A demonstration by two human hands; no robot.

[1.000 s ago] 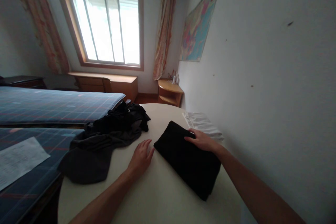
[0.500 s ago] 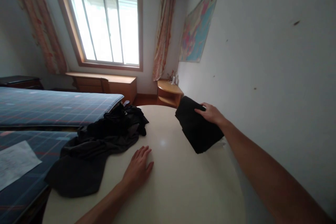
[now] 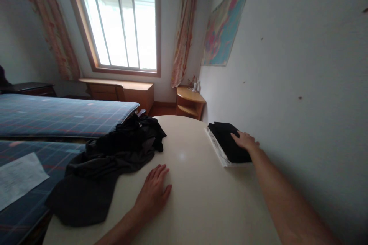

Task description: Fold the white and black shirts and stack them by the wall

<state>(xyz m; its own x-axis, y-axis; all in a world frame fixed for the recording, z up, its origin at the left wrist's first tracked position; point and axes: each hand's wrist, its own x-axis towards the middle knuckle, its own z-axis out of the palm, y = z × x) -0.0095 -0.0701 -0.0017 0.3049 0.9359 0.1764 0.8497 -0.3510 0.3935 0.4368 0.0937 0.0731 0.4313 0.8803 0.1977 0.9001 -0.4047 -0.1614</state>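
Note:
On the right part of the white round table (image 3: 201, 203) lies a folded black cloth garment (image 3: 227, 141), on top of a flat white item (image 3: 220, 157) whose pale edge shows at the left and front. My right hand (image 3: 245, 140) rests on the cloth's right side, thumb and fingers apart. My left hand (image 3: 153, 187) lies palm down and open on the tabletop, holding nothing. Left of it, a crumpled heap of black and dark grey clothes (image 3: 126, 141) spreads over the table's left edge.
Blue plaid mattresses (image 3: 69, 116) stand along the left, with a printed paper sheet (image 3: 21, 178) on the nearer one. A white wall (image 3: 304, 72) runs close along the right side. A small wooden corner shelf (image 3: 191, 95) and a desk (image 3: 138, 90) are beyond the table.
My right hand has brought the folded black cloth from a tilted, lifted position down onto the white item, and its fingers have loosened. My left hand stays on the table. The view has shifted slightly.

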